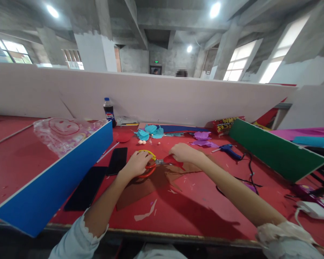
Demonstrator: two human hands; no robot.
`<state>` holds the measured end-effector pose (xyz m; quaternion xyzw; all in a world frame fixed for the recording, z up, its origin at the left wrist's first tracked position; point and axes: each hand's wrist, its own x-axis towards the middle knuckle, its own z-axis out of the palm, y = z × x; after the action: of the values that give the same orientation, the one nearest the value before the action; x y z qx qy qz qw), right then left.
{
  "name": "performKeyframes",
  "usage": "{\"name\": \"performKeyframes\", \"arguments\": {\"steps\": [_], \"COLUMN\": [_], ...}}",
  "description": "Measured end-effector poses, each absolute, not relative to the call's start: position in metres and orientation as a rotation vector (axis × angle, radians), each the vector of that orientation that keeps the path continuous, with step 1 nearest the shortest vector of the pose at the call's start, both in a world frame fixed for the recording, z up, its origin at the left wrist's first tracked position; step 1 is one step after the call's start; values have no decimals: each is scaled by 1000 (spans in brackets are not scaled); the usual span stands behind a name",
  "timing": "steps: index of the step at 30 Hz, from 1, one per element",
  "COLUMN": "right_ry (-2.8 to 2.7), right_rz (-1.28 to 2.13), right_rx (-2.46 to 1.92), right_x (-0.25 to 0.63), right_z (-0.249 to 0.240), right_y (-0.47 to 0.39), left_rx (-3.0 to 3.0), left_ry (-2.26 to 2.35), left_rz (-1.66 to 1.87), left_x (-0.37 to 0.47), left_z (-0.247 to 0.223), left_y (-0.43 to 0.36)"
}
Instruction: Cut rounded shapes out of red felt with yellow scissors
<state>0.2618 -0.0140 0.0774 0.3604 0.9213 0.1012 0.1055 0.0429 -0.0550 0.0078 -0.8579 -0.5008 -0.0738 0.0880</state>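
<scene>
One pair of scissors (159, 162) sits over a brown sheet (140, 192), its handles spread apart. The left hand (138, 163) is partly closed, fingers curled over the handles of the scissors. The right hand (182, 153), drawn into a pinch, has hold of a red piece (175, 161) at the blade end of the scissors. A black phone (117, 161) lies left of the scissors, turquoise petals (157, 132) beyond them, and a blue glue gun (232, 151) well to their right.
</scene>
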Motion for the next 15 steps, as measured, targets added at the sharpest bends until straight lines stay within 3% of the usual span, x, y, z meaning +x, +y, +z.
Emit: {"name": "performKeyframes", "arguments": {"steps": [15], "right_ry": [2753], "right_rz": [278], "right_rx": [1054], "right_x": [261], "right_z": [75], "right_y": [-14], "left_rx": [-2625], "left_ry": [-1466], "left_rz": [-245], "left_x": [43], "left_z": [8], "left_y": [-53]}}
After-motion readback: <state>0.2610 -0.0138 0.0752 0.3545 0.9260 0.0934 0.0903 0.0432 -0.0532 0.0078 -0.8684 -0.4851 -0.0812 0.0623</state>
